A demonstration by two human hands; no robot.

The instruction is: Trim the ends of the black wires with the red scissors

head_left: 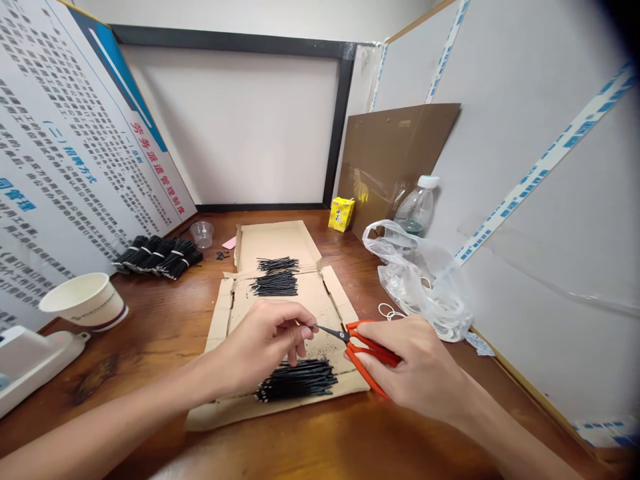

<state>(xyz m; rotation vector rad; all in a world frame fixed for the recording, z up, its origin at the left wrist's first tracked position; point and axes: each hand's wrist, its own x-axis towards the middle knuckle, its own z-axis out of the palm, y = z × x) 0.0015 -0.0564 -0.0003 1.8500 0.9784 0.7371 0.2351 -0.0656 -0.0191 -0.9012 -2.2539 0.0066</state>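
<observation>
On a brown wooden table (165, 320), walled in by white boards and a printed poster panel (65, 160), a flattened sheet of tan cardboard (280, 293) is spread. Three loose piles of short black wires are counted on it: one at the far end (278, 264), one at the middle (275, 284), and the largest at the near edge (298, 380). A further row of bundled black wires (157, 255) is laid against the poster. One white paper cup (85, 301), one small clear plastic cup (201, 233), one yellow carton (341, 213), one clear plastic bottle (417, 207) and one crumpled clear plastic bag (425, 280) are also seen.

The left hand (265, 340) is pinched shut on something thin, too small to tell, just above the near pile. A pair of orange-handled snips (363, 350) is gripped in the closed right hand (415, 370), the blade tip brought to the left fingertips.
</observation>
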